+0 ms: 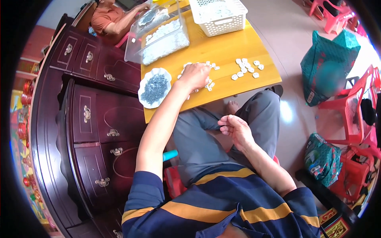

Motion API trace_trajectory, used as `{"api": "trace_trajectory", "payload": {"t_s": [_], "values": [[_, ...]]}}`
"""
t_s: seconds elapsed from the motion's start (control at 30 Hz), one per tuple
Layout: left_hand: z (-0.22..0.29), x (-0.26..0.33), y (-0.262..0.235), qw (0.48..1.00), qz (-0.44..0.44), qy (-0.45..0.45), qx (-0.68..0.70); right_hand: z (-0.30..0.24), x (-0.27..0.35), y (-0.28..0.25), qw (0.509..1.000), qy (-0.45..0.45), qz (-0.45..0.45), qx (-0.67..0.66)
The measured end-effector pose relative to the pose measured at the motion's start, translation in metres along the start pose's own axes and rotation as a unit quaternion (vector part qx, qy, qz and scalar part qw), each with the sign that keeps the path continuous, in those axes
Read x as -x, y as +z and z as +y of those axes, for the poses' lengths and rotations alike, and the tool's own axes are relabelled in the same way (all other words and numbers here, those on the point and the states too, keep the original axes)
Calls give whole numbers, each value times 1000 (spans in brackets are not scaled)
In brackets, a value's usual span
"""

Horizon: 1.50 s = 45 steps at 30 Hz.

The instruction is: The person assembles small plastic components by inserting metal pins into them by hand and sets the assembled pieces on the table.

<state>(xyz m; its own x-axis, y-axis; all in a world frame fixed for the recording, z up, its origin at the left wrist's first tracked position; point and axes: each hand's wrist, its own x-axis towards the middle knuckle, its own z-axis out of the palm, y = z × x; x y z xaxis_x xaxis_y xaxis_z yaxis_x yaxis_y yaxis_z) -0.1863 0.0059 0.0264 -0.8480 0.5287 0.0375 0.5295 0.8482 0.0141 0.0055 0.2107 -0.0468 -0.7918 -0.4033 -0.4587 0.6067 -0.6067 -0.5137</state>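
Note:
My left hand [194, 76] rests low over the yellow table [222, 85], its fingers bent down among small white pieces [211, 85]. What lies under its fingertips is hidden. My right hand [237, 129] hovers above my lap, palm up, with thumb and forefinger drawn together; anything between them is too small to make out. A separate group of small white rounded pieces [243, 67] lies to the right on the table. Beside my left forearm stands a white scalloped dish [167, 73] filled with small, thin dark grey pieces [154, 89].
A clear plastic bin [139, 55] of white pieces and a white perforated basket [226, 27] stand farther back. Another person [109, 22] sits at far left. Dark red drawers [89, 115] line the left side. Green bags [327, 67] and red plastic chairs [351, 107] are right.

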Motion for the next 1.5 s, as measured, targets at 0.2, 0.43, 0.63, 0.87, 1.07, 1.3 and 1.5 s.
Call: {"api": "trace_trajectory", "payload": {"t_s": [0.2, 0.43, 0.63, 0.87, 1.07, 1.3, 1.5], "values": [[-9, -8, -1, 994, -94, 37, -46, 1, -1, 1, 1000, -8, -2, 19], [14, 39, -24, 979, 111, -28, 168, 1, -2, -1, 998, -46, -19, 34], [106, 127, 0, 929, 131, 41, 342, 4, 1, 6, 995, -46, -90, -4], [120, 169, 23, 899, 220, -54, 375, 23, 3, 8, 993, 19, -101, 66], [128, 181, 31, 891, 267, -109, 351, 33, 5, 22, 989, -35, -37, 140], [115, 186, 30, 848, 303, -107, 422, 26, -7, 26, 978, -75, -46, 190], [93, 195, 12, 743, 298, -175, 573, -1, -20, 77, 951, -70, -55, 295]]}}
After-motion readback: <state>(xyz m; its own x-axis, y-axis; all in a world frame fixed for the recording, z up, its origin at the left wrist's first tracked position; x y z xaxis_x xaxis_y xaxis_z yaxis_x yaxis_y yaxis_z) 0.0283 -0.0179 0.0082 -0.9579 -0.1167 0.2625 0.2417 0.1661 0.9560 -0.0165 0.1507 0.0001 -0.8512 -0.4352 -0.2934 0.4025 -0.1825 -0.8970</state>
